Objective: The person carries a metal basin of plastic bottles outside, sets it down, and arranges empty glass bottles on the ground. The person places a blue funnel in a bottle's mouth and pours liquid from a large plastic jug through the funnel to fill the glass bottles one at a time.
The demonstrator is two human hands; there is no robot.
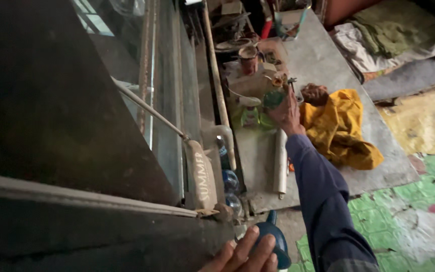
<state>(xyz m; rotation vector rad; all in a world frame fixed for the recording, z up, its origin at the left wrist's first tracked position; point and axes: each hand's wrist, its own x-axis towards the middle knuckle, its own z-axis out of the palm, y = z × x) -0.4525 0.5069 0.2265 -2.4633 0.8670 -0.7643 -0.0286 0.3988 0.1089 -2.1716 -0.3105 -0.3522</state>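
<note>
While the right hand point(285, 112) reaches far over the slab point(323, 65), fingers closed on a green bottle point(273, 98), prob. plastic, left hand point(242, 254) lies wide on a near blue bulb point(273, 239). Rec. firm, upright grip.

Grey concrete desk point(318, 60) beside green floor point(409, 221).
Lying on top: yellow cloth point(341, 131), white roll point(280, 161), brown cup point(248, 58).

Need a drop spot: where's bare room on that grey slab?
Free: the grey slab right of the cups, above the yellow cloth; also the strip between cloth and white tube. Crowded: the far-left corner where the right hand reaches among tins and bottles.
</note>
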